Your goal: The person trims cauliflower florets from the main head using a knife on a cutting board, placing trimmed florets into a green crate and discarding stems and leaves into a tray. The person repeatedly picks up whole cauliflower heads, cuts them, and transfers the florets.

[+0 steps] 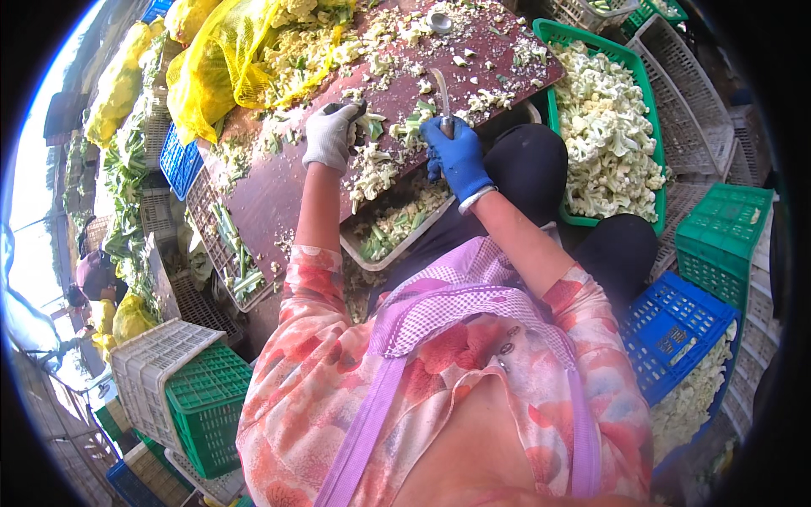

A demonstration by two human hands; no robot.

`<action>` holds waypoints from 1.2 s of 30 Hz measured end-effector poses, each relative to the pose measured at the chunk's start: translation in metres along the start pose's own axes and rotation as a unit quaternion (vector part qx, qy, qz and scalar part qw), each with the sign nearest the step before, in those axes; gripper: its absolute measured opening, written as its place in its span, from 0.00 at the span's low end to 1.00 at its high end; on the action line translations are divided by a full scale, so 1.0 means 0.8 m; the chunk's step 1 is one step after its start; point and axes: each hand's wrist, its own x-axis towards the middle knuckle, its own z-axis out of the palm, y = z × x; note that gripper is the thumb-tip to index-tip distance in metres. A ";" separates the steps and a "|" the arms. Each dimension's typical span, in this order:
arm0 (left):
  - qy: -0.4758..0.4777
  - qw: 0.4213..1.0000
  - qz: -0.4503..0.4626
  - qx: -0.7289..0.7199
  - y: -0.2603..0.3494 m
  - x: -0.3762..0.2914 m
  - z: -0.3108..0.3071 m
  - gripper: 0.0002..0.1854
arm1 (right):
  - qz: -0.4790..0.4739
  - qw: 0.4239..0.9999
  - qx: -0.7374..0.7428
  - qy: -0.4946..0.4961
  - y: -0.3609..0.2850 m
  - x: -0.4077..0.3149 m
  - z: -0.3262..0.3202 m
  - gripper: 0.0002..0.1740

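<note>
My left hand [332, 134], in a white knit glove with dark fingertips, is curled at a small piece of cauliflower with green leaf [371, 125]; whether it grips that piece is hard to tell. In a blue glove, my right hand [455, 152] is closed round the handle of a curved knife [441, 95], its blade pointing away from me. Both hands are above a reddish-brown board [304, 184] strewn with cauliflower crumbs and florets [374, 174]. A round metal object [439, 22] lies at the board's far side. Below the board's near edge sits a tray with trimmings [386, 237].
A green crate [660, 190] heaped with florets stands on the right, beside my knees. A yellow mesh bag of cauliflower [209, 82] rests at the board's far left. Stacked green [209, 405] and blue crates [681, 336] flank me. Another person [95, 275] is at the far left.
</note>
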 end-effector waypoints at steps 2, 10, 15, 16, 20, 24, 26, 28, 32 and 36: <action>0.027 0.933 0.042 0.355 0.055 -0.022 0.009 0.16 | -0.001 1.000 0.000 0.012 -0.003 0.007 -0.007 0.12; -0.105 0.818 0.045 0.563 0.009 0.036 0.020 0.30 | 0.002 1.000 -0.010 0.000 0.004 0.002 -0.014 0.13; -0.049 0.907 -0.020 0.419 0.017 0.013 -0.006 0.29 | -0.006 0.999 -0.037 -0.013 0.008 0.000 -0.006 0.12; -0.060 0.924 -0.013 0.378 0.020 0.001 -0.009 0.28 | 0.002 0.998 -0.054 -0.020 0.004 -0.002 -0.006 0.15; -0.105 0.956 0.051 0.267 0.068 -0.073 0.020 0.24 | -0.070 0.991 -0.095 -0.055 -0.013 -0.003 0.008 0.14; -0.205 0.976 0.028 0.067 0.096 -0.114 0.042 0.21 | -0.110 0.989 0.044 -0.084 -0.015 0.015 0.000 0.09; -0.254 0.966 -0.039 -0.043 0.105 -0.121 0.041 0.18 | -0.053 0.987 0.073 -0.134 -0.027 0.010 -0.016 0.08; -0.273 0.956 -0.058 -0.094 0.097 -0.120 0.040 0.16 | -0.009 0.985 0.068 -0.155 -0.046 0.001 -0.022 0.08; -0.211 0.972 -0.067 -0.082 0.109 -0.126 0.044 0.10 | -0.059 0.994 0.012 -0.095 -0.060 -0.017 -0.034 0.09; -0.138 0.982 -0.068 -0.114 0.114 -0.119 0.036 0.07 | -0.168 0.927 -0.336 -0.026 -0.046 -0.048 -0.031 0.24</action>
